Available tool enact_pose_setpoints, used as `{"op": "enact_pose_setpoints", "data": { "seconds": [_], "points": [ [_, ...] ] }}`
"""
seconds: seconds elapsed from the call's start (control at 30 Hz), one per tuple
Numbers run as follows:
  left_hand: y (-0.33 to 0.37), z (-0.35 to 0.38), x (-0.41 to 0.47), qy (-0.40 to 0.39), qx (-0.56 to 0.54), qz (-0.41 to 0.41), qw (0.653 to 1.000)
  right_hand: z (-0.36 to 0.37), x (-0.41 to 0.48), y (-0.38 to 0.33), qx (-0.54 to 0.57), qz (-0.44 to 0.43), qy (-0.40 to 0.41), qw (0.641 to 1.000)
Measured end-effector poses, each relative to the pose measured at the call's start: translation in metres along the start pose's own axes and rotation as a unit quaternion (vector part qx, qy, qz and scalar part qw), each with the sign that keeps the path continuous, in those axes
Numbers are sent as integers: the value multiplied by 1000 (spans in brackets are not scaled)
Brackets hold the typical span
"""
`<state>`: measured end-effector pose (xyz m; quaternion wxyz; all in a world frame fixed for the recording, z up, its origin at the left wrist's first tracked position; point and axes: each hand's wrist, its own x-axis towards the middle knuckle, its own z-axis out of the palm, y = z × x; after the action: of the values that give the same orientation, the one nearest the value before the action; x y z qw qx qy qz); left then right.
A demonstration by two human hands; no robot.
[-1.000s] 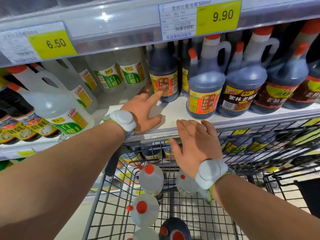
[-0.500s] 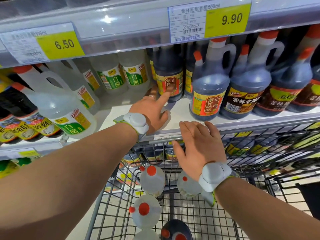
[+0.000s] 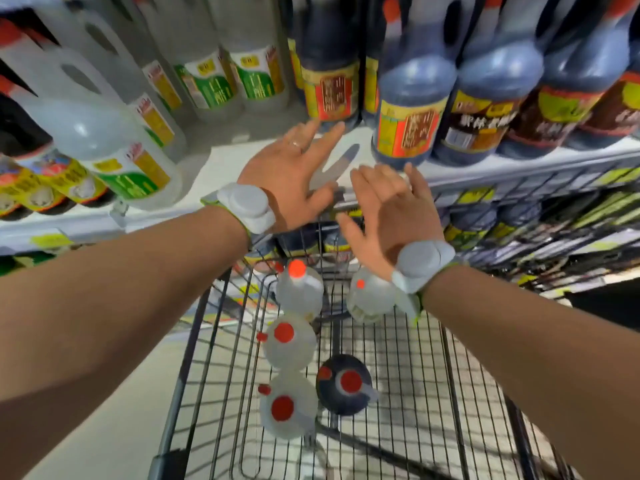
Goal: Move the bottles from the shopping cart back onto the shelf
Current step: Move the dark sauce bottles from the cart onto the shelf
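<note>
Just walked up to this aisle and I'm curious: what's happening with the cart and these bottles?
A person is restocking from a wire shopping cart. Both hands hold nothing: the left hand is open above the white shelf, fingers stretched toward a dark bottle with a red-and-yellow label; the right hand is open over the cart's front edge. Four clear red-capped plastic bottles and one dark red-capped bottle stand in the cart, not yet moved.
</note>
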<state>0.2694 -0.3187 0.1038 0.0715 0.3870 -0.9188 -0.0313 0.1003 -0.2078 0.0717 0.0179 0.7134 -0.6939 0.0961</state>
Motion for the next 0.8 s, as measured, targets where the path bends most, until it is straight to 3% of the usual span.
{"op": "enact_pose_setpoints", "data": {
  "seconds": [0.13, 0.33, 0.47, 0.6, 0.8],
  "points": [
    [25, 9, -44, 14, -52, 63, 997, 3, -18, 0, -21, -44, -13, 999],
    [54, 52, -124, -48, -95, 85, 991, 42, -92, -11, 131, -115, -101, 979],
    [65, 71, -155, -145, -99, 90, 980, 42, -135, -17, 265, -100, -241, 928],
    [68, 80, -170, -148, -75, 113, 980, 42, -148, -33, 243, -86, -326, 909],
    [73, 82, -170, -185, -54, 141, 971, 60, -150, -36, 251, -34, -314, 915]
  ]
}}
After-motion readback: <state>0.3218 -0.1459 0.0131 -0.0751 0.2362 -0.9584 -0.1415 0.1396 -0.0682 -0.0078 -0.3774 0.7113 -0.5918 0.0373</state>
